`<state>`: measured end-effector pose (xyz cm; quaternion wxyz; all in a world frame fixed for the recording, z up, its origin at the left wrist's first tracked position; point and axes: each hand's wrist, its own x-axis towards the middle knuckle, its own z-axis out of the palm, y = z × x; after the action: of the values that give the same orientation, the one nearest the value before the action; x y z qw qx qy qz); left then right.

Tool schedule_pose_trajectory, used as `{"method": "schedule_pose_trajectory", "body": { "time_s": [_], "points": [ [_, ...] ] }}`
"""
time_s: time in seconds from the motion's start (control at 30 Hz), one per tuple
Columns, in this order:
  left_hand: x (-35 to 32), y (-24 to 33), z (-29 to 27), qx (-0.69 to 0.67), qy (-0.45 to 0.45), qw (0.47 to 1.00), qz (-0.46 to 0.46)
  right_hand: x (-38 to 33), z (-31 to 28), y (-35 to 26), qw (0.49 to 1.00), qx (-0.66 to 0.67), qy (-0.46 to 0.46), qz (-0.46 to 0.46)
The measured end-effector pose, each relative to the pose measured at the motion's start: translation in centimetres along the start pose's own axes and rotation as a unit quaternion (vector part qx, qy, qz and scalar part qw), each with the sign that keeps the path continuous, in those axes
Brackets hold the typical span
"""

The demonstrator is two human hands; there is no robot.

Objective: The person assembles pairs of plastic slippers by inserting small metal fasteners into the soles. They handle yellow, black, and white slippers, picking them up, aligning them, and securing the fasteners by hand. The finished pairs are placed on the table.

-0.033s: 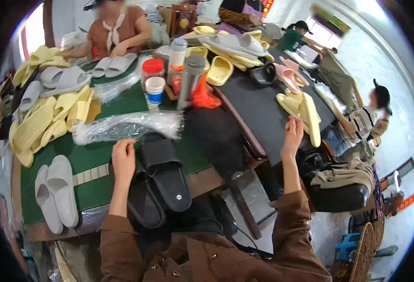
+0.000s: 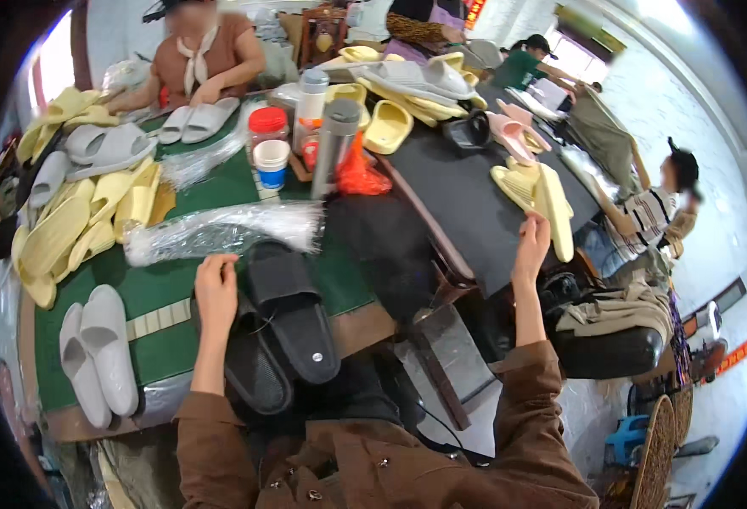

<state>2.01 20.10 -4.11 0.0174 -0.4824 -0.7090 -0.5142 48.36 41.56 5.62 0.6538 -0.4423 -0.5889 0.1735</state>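
Note:
A pair of black slide slippers (image 2: 293,318) lies at the table's near edge in front of me, with a thin clear strand across the inner sides. My left hand (image 2: 217,287) is beside the left slipper, fingers curled closed; what they hold, if anything, is hidden. My right hand (image 2: 532,242) is raised apart from the slippers, to the right, thumb and fingers pinched together. Anything in that pinch is too fine to make out. Behind the slippers lies a bundle of thin clear strands (image 2: 229,231) in plastic wrap. To the left sits a grey slipper pair (image 2: 106,348).
Yellow slippers (image 2: 59,237) pile up at the left of the green table (image 2: 187,360). A grey flask (image 2: 336,144), a paper cup (image 2: 272,163) and a red-lidded jar (image 2: 268,127) stand farther back. Yellow slides (image 2: 547,204) rest on the dark table at right. Other people work around the tables.
The whole view has shifted slightly. Both hands keep nearly the same pose, and the black slippers stay where they were.

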Motion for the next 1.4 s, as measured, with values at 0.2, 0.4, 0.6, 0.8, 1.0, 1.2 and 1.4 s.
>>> {"method": "schedule_pose_trajectory", "body": {
  "time_s": [0.2, 0.4, 0.6, 0.8, 1.0, 1.2, 1.4],
  "points": [
    [-0.3, -0.7, -0.4, -0.01, -0.032, 0.999, -0.032, 3.8, -8.7, 4.6, 0.859, -0.51, 0.036, 0.029],
    [-0.1, -0.4, -0.5, -0.008, -0.046, 0.998, -0.04, 6.3, -12.4, 10.0, 0.783, -0.62, -0.043, 0.039],
    [-0.1, -0.5, -0.2, -0.006, -0.036, 0.999, -0.004, 7.8, -12.9, 10.4, 0.761, -0.646, -0.034, 0.054],
    [0.0, 0.2, -0.3, -0.015, -0.016, 1.0, -0.007, 7.4, -12.7, 6.1, 0.881, -0.471, -0.001, 0.041],
    [-1.0, 7.7, -5.2, 0.023, 0.068, 0.99, 0.121, 3.3, -8.8, -1.1, 0.972, -0.21, -0.1, 0.009],
    [-7.7, 11.9, -6.5, 0.039, -0.078, 0.995, 0.047, -0.1, -4.7, -7.8, 0.98, -0.065, -0.186, 0.026],
    [-12.6, 10.8, -4.8, 0.134, -0.179, 0.974, 0.037, -0.9, -2.5, -9.2, 0.971, -0.015, -0.228, 0.076]
  ]
}}
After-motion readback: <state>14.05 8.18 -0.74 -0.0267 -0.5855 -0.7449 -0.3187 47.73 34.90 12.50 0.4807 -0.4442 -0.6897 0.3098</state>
